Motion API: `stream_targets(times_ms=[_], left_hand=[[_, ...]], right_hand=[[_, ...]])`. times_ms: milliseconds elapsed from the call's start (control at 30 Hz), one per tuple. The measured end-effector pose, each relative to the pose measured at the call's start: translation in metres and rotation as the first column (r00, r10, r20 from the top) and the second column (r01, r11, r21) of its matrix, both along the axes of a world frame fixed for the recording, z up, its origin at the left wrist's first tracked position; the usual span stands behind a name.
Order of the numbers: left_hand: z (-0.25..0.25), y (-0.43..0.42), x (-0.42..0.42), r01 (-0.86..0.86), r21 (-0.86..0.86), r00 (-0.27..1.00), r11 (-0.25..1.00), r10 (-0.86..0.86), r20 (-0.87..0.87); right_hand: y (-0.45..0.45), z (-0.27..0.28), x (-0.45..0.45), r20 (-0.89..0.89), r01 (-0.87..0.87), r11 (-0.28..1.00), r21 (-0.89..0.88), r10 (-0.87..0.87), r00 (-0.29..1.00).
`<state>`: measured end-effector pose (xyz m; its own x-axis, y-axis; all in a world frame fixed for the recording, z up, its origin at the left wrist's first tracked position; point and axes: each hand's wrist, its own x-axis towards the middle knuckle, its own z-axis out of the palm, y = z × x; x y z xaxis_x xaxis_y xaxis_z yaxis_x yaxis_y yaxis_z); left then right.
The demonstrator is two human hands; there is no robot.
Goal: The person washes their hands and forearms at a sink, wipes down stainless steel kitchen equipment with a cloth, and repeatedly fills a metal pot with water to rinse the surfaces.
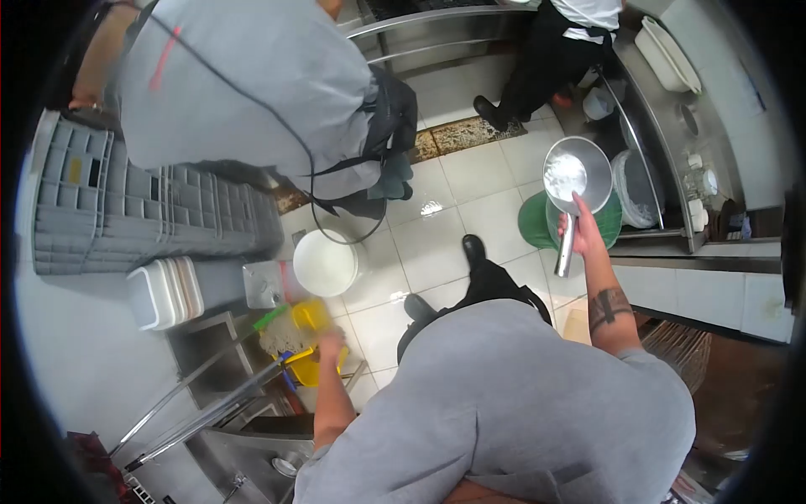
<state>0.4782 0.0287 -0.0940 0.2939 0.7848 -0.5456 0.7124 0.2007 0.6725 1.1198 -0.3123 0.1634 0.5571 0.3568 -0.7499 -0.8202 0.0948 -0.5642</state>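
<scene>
My right hand point(585, 220) is closed around a metal saucepan point(598, 164) near its handle, over a green bin point(537, 223). Something white or shiny shows in the pan's bowl. On the other side, my left hand point(331, 343) is down beside yellow plastic pieces point(311, 315), a mop head point(284, 336) and a yellow handle or bar. That hand is blurred, and I cannot make out its fingers or whether it grips anything.
A person in grey point(243, 84) stands at the upper left by stacked grey crates point(151, 206); another in black trousers point(537, 63) is at the top. A white bucket point(326, 263) stands on the tiled floor. Metal shelving point(672, 143) lines the right.
</scene>
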Motion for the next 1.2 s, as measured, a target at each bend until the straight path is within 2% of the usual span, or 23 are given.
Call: stream_targets(times_ms=[33, 67, 133, 167, 200, 267, 300, 333, 400, 433, 500, 600, 667, 733, 767, 800, 833, 867, 933, 967, 1000, 1067, 1200], left_hand=[[0.009, -0.003, 0.023, 0.394, 0.047, 0.915, 0.918, -0.387, -0.114], [0.018, -0.003, 0.041, 0.725, 0.041, 0.675, 0.688, -0.698, -0.239], [0.017, -0.006, 0.063, 0.807, -0.007, 0.575, 0.591, -0.787, -0.225], [0.022, -0.013, 0.081, 0.868, -0.064, 0.475, 0.493, -0.86, -0.187], [0.029, -0.021, 0.096, 0.865, -0.058, 0.479, 0.498, -0.856, -0.197], [0.05, -0.045, 0.127, 0.903, -0.105, 0.317, 0.416, -0.812, -0.49], [0.047, -0.055, 0.132, 0.897, -0.104, 0.327, 0.43, -0.804, -0.497], [0.042, -0.066, 0.134, 0.736, -0.212, 0.567, 0.643, -0.757, -0.326], [0.05, -0.078, 0.147, 0.507, -0.367, 0.786, 0.78, -0.593, -0.175], [0.058, -0.085, 0.153, 0.488, -0.39, 0.813, 0.781, -0.569, -0.122], [0.134, -0.133, 0.244, -0.165, -0.495, 0.945, 0.853, -0.007, -0.327], [0.115, -0.157, 0.238, -0.22, -0.576, 0.961, 0.787, 0.073, -0.268], [0.15, -0.182, 0.252, 0.152, -0.478, 0.935, 0.865, -0.282, -0.214], [0.212, -0.199, 0.305, 0.088, -0.425, 0.935, 0.901, -0.222, -0.276], [0.123, -0.221, 0.251, 0.402, -0.355, 0.837, 0.844, -0.496, -0.231], [0.064, -0.233, 0.222, 0.692, -0.21, 0.644, 0.691, -0.722, -0.253], [0.085, -0.22, 0.256, 0.87, -0.035, 0.456, 0.491, -0.831, -0.32], [0.073, -0.234, 0.248, 0.639, -0.207, 0.713, 0.741, -0.672, -0.202], [0.055, -0.236, 0.253, 0.399, -0.332, 0.862, 0.855, -0.473, -0.183], [0.053, -0.23, 0.264, 0.308, -0.358, 0.905, 0.881, -0.388, -0.176], [0.053, -0.222, 0.277, 0.246, -0.374, 0.928, 0.894, -0.329, -0.174], [0.055, -0.201, 0.308, 0.104, -0.405, 0.968, 0.909, -0.186, -0.168], [0.067, -0.152, 0.355, -0.203, -0.452, 0.978, 0.869, 0.154, -0.143]], right_hand=[[-0.002, -0.024, 0.025, -0.025, -0.021, 1.0, 0.011, 0.022, 0.999], [-0.01, -0.077, 0.059, -0.04, -0.032, 0.999, 0.011, 0.032, 0.999], [0.005, -0.083, 0.087, -0.258, 0.006, 0.986, 0.165, 0.038, 0.965], [0.008, -0.09, 0.102, -0.258, 0.007, 0.984, 0.179, 0.04, 0.965], [0.007, -0.098, 0.113, -0.315, -0.002, 0.98, 0.198, 0.066, 0.947], [0.006, -0.104, 0.137, -0.371, -0.032, 0.975, 0.222, 0.114, 0.922], [0.005, -0.099, 0.144, -0.327, -0.085, 0.967, 0.239, 0.163, 0.931], [0.004, -0.097, 0.154, -0.286, -0.137, 0.958, 0.252, 0.209, 0.935], [0.001, -0.098, 0.18, -0.276, -0.185, 0.949, 0.256, 0.255, 0.927], [0.005, -0.095, 0.192, -0.256, -0.227, 0.94, 0.256, 0.292, 0.921], [0.041, -0.061, 0.229, -0.239, -0.329, 0.895, 0.3, 0.405, 0.883], [0.093, -0.059, 0.262, -0.212, -0.385, 0.863, 0.327, 0.464, 0.86], [0.134, -0.063, 0.277, -0.197, -0.409, 0.86, 0.305, 0.477, 0.857], [0.186, -0.062, 0.293, -0.297, -0.347, 0.834, 0.43, 0.493, 0.817], [0.214, -0.056, 0.299, -0.289, -0.368, 0.828, 0.424, 0.509, 0.811], [0.243, -0.05, 0.305, -0.26, -0.385, 0.801, 0.459, 0.535, 0.804], [0.271, -0.044, 0.314, -0.23, -0.402, 0.773, 0.491, 0.56, 0.796], [0.299, -0.036, 0.325, -0.216, -0.425, 0.767, 0.481, 0.574, 0.79], [0.354, -0.018, 0.341, -0.125, -0.547, 0.696, 0.466, 0.664, 0.737], [0.381, -0.008, 0.348, -0.054, -0.604, 0.708, 0.365, 0.664, 0.746], [0.4, 0.008, 0.361, 0.03, -0.717, 0.61, 0.338, 0.754, 0.656], [0.445, 0.031, 0.383, 0.037, -0.748, 0.545, 0.378, 0.799, 0.601], [0.539, 0.083, 0.368, 0.278, -0.863, 0.5, 0.078, 0.82, 0.5]])
